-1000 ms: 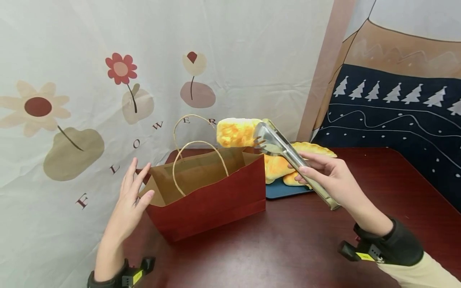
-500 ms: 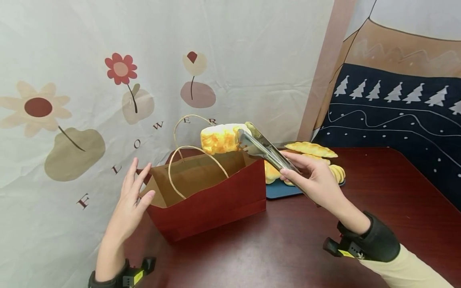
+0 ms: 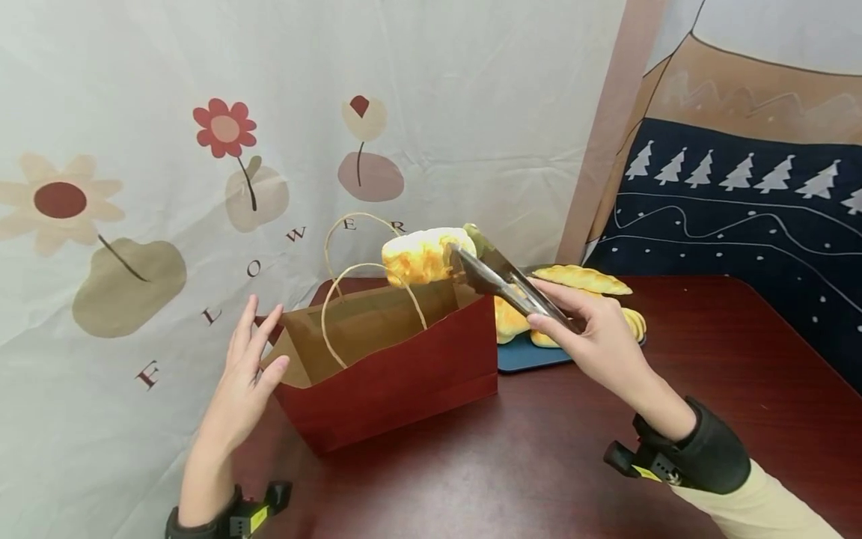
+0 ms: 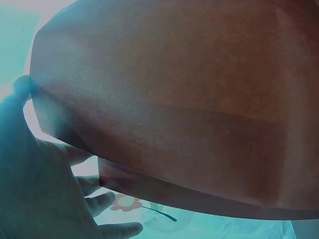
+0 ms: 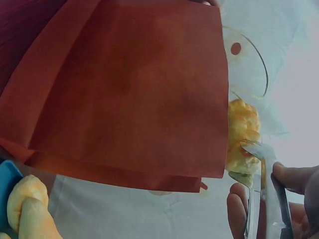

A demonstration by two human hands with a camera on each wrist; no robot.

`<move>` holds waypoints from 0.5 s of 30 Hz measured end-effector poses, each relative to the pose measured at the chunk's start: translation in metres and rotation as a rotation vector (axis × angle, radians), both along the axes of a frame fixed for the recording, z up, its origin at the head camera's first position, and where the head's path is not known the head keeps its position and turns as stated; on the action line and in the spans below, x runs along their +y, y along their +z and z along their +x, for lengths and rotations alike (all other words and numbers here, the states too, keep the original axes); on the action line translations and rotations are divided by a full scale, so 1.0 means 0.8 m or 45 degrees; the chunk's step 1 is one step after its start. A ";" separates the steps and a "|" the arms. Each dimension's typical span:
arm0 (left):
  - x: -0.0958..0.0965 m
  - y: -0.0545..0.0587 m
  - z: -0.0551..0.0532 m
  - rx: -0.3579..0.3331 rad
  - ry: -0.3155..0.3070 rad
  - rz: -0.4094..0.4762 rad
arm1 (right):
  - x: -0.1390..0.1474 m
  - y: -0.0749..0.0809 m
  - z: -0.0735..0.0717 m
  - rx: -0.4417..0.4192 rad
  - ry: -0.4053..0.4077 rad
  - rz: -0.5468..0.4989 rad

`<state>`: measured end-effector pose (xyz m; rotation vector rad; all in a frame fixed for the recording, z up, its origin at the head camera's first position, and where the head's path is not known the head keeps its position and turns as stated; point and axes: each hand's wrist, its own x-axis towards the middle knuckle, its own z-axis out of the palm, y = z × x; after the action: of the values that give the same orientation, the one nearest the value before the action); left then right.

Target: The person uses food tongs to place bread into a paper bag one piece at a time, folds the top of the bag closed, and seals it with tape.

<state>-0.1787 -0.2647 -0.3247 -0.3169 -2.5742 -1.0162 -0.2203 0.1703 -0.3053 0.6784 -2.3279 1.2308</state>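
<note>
A red-brown paper bag [image 3: 404, 374] with two twisted handles stands upright on the table, its mouth open. My left hand [image 3: 239, 382] touches the bag's left end, fingers mostly straight and spread; the left wrist view shows them beside the bag's edge. With my right hand [image 3: 599, 329] I grip metal tongs [image 3: 512, 288]. The tongs pinch a golden, pale-topped bread piece [image 3: 424, 256] above the right part of the bag's mouth, behind the front handle. In the right wrist view the bread [image 5: 243, 134] shows partly past the bag's edge.
Several more breads [image 3: 582, 279] lie on a blue tray [image 3: 528, 355] behind and right of the bag, partly hidden by my right hand. The dark red table [image 3: 539, 464] reaches the printed cloth backdrop [image 3: 485, 112].
My right hand has carried the tongs and bread left and a little down over the bag, then slightly back right and up. The left hand has stayed at the bag's end.
</note>
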 end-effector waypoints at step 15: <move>0.002 0.000 -0.001 -0.014 0.016 -0.025 | -0.003 -0.008 0.000 0.050 0.047 0.113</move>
<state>-0.1792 -0.2634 -0.3248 -0.3007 -2.5945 -0.9916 -0.2206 0.1683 -0.3118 0.7721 -2.3590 1.1247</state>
